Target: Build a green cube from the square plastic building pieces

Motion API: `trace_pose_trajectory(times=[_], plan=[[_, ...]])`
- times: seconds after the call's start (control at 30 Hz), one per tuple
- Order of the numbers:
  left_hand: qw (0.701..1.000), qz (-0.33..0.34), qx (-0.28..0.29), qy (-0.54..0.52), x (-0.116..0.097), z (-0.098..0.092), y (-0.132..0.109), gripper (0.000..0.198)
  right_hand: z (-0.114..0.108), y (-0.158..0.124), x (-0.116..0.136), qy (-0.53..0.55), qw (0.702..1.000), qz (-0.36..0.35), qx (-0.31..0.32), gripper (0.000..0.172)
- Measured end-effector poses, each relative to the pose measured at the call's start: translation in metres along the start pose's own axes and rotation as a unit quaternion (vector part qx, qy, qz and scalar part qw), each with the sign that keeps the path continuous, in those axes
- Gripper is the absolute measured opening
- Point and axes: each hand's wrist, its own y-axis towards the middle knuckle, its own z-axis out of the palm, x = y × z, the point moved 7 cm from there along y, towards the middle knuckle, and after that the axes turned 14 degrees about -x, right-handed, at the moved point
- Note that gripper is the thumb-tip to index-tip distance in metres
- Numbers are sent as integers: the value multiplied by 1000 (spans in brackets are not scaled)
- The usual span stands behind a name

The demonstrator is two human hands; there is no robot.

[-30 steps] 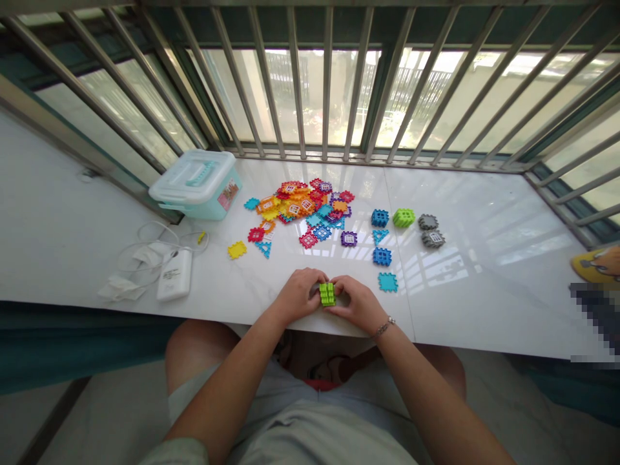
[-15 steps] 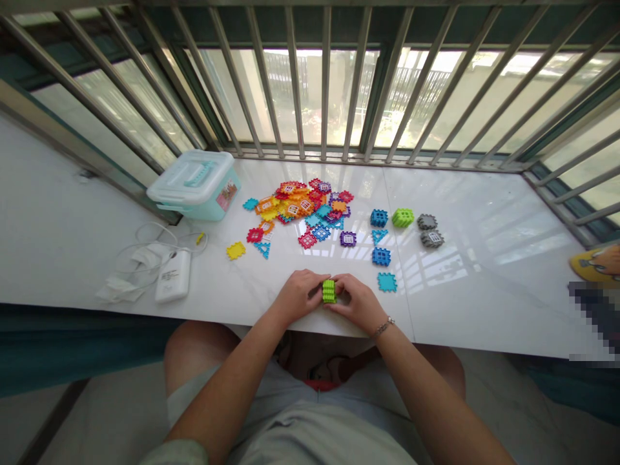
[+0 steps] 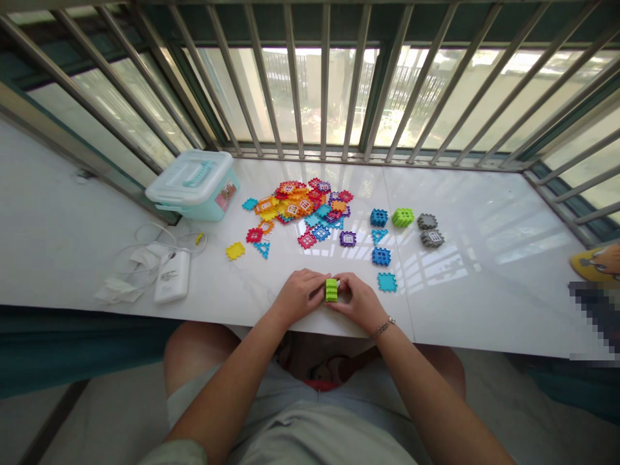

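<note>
Near the front edge of the table, a small stack of green building tiles (image 3: 331,290) sits between my two hands. My left hand (image 3: 301,297) has its fingers closed against the left side of the stack. From the other side, the thumb and fingers of my right hand (image 3: 357,302) curl round it in a pinch. To the right of my hands lie a light-blue square tile (image 3: 387,282) and a blue tile stack (image 3: 381,257). Beyond my hands is a mixed heap of coloured tiles (image 3: 295,205).
A lidded teal box (image 3: 196,184) stands at the back left, with a white power bank (image 3: 172,276), cable and tissues before it. Another green stack (image 3: 403,217) and grey tile stacks (image 3: 432,239) stand right of the heap. Metal bars (image 3: 324,84) rise along the back edge.
The green stack has shifted slightly right and turned a little between my fingers. Both hands stay in nearly the same place.
</note>
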Motion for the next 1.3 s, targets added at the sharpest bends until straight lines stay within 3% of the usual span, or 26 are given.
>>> trace_pose_trajectory(times=[0.17,0.3,0.53,1.3], plan=[[1000,-4,5,-1,-1,-1,0,42,2,-4,-10,0,999,32,-1,61],[1000,-6,3,-4,-1,-1,1,38,2,-2,-7,0,1000,19,6,64],[1000,-3,-4,10,-1,0,1,30,1,4,11,1,998,-53,33,57],[1000,0,-9,5,-3,0,2,22,1,5,16,-8,997,-68,38,50]])
